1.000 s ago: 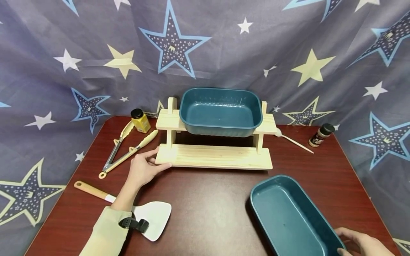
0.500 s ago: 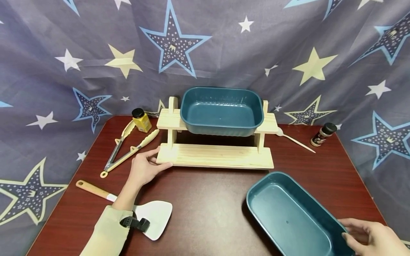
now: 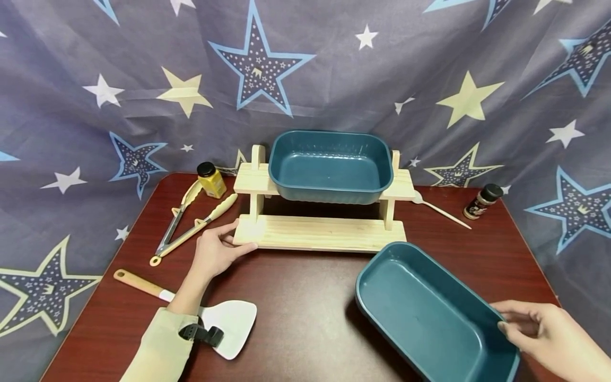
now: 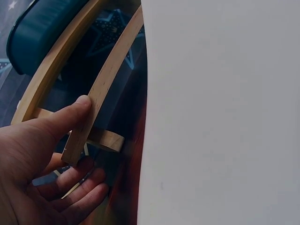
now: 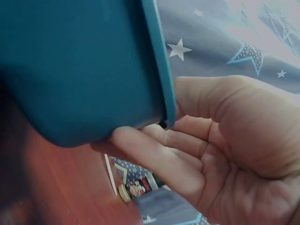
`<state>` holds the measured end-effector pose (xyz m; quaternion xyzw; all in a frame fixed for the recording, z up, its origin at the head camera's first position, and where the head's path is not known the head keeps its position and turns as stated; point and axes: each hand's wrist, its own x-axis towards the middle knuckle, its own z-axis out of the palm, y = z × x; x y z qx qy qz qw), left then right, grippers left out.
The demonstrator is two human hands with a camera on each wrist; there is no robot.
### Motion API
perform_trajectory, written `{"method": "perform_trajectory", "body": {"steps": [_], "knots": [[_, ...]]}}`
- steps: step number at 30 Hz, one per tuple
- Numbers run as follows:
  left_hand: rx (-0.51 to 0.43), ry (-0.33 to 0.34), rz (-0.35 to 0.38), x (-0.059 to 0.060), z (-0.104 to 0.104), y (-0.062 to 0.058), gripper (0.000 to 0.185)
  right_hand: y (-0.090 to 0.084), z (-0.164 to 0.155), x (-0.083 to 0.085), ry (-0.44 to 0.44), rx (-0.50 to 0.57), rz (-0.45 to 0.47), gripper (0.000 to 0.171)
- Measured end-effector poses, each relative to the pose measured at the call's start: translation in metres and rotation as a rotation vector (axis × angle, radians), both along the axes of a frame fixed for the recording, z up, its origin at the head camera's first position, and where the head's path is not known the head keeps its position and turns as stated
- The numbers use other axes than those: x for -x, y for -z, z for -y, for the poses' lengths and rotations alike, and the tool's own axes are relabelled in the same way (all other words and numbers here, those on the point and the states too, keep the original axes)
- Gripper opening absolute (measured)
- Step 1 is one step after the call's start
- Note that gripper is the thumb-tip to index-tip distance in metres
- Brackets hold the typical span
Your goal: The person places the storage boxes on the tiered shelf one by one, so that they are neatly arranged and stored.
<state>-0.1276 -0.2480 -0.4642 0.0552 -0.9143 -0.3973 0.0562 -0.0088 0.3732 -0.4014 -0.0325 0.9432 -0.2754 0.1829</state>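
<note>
My left hand (image 3: 230, 239) grips the left end of the wooden rack's lower shelf (image 3: 324, 233), thumb on top and fingers underneath; the left wrist view shows that hand (image 4: 70, 136) pinching the board (image 4: 108, 79). A teal tray (image 3: 329, 164) sits on the rack's upper shelf. A second teal tray (image 3: 382, 254) lies slanted in front of the rack's right end. My right hand (image 3: 507, 318) holds its near right end. In the right wrist view the fingers (image 5: 154, 157) curl under the tray's rim (image 5: 159, 70).
Tongs (image 3: 186, 228) and a yellow jar (image 3: 210, 180) lie left of the rack. A white spatula with a wooden handle (image 3: 224, 318) lies under my left forearm. A spoon (image 3: 441, 211) and a dark spice jar (image 3: 482, 201) are at the back right. Star-printed cloth hangs behind.
My right hand has carried the second teal tray up and to the left, closer to the rack's right end. The left hand has stayed on the shelf.
</note>
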Motion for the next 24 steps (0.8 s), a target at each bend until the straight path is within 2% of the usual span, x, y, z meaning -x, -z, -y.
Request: {"method": "perform_trajectory", "body": {"steps": [6, 14, 24], "knots": [[-0.008, 0.001, 0.0, 0.0, 0.0, 0.001, 0.082, -0.009, 0.015, 0.012, 0.022, 0.001, -0.133, 0.029], [-0.004, 0.0, 0.007, -0.001, -0.001, -0.001, 0.081, -0.018, 0.034, 0.035, 0.077, 0.007, -0.212, 0.026], [-0.005, -0.009, 0.019, 0.001, 0.0, -0.001, 0.081, -0.017, 0.046, 0.049, 0.018, 0.038, -0.319, 0.02]]}}
